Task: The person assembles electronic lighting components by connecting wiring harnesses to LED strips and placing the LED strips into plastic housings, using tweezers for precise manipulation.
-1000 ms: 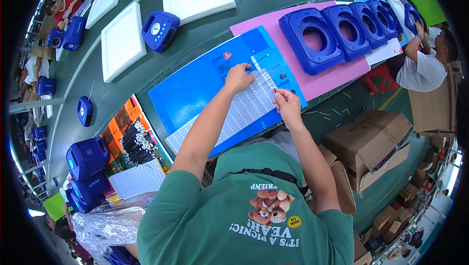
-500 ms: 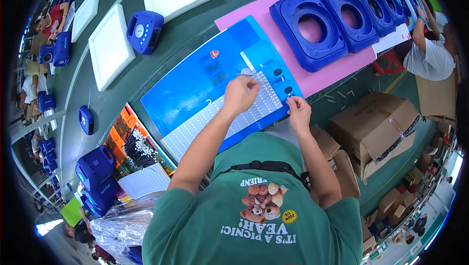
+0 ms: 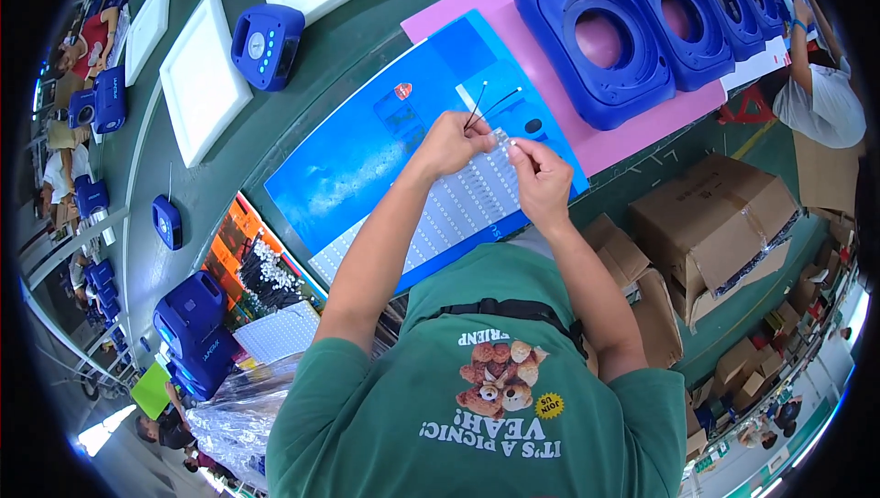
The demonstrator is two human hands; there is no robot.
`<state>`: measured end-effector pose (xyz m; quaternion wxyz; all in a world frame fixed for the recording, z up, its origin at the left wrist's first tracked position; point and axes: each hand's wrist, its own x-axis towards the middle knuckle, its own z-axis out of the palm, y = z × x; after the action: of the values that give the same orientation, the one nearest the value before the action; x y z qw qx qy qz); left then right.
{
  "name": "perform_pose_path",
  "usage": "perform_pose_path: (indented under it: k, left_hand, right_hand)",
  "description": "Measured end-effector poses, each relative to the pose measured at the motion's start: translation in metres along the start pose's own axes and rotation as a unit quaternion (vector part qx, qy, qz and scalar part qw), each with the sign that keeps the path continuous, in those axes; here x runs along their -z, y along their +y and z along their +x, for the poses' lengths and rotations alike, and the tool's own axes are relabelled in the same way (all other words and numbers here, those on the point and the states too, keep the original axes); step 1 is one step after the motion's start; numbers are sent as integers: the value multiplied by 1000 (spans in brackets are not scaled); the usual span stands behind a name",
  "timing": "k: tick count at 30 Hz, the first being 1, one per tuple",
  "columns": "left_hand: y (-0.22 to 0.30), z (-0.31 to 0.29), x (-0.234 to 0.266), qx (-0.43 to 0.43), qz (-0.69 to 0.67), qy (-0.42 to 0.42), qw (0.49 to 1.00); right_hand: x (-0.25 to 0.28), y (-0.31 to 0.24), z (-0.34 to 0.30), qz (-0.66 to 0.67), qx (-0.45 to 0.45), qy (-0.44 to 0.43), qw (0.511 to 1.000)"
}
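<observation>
My left hand (image 3: 445, 144) is closed in a pinch on thin black wires (image 3: 474, 113) with small white tips, which stick up past its fingers. Close beside it, my right hand (image 3: 543, 181) pinches at the far right corner of a white sheet (image 3: 463, 200) marked with rows of small dots. A small pale piece (image 3: 500, 138) shows between the two hands; whether it is part of the sheet I cannot tell. The sheet lies on a large blue printed board (image 3: 344, 168), below both hands.
Blue plastic housings (image 3: 598, 99) with round openings line a pink sheet (image 3: 440, 16) at right. Bundled black wires (image 3: 261, 269) lie on an orange board at left. White trays (image 3: 203, 85) and a blue radio-like unit (image 3: 266, 47) stand beyond. Cardboard boxes (image 3: 710, 223) fill the right side.
My right hand has moved left and up, close to my left hand. Black wires with white tips now stand up clearly from my left hand.
</observation>
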<state>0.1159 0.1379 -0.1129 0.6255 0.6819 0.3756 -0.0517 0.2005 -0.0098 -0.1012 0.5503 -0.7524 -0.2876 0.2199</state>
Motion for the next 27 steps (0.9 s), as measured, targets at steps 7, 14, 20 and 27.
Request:
perform_pose_path:
  k: [7, 14, 20, 27]
  left_hand:
    - [12, -16, 3, 56, -137, -15, 989]
    - [8, -23, 1, 33, -112, 6, 993]
    - [7, -26, -1, -78, 118, 267, 953]
    - [-2, -65, -67, -55, 124, 8, 991]
  right_hand:
    - [-3, -3, 10, -104, 74, -40, 991]
    - [-5, -1, 5, -125, 74, -28, 989]
    - [33, 30, -2, -206, 58, -4, 977]
    - [66, 59, -42, 18, -320, -36, 947]
